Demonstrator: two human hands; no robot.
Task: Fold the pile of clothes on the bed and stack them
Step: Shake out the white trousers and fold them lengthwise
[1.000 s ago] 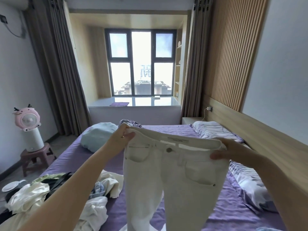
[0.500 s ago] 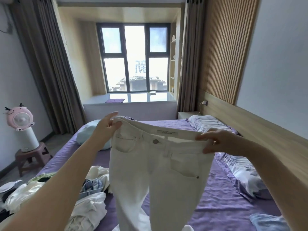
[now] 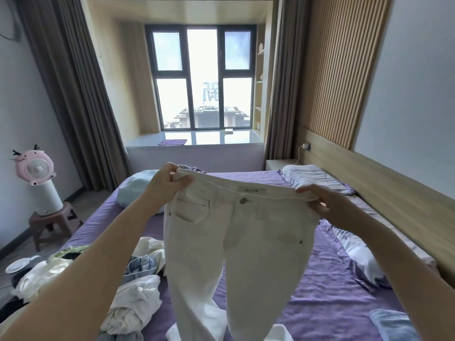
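White jeans (image 3: 246,242) hang in the air over the purple bed (image 3: 320,303), front side facing me, legs dangling down to the sheet. My left hand (image 3: 165,185) pinches the left end of the waistband. My right hand (image 3: 327,205) grips the right end, so the waistband is stretched between them. A loose pile of clothes (image 3: 128,286), mostly white with some denim, lies on the bed at the lower left.
Pillows (image 3: 317,178) line the wooden headboard on the right. A light blue bundle (image 3: 135,190) sits at the bed's far left, and a blue cloth (image 3: 394,323) at the lower right. A pink fan on a stool (image 3: 37,183) stands on the floor at left.
Both hands have kept hold of the waistband and drawn it out a little flatter and wider. My view has shifted slightly, and the jeans hang nearer the middle.
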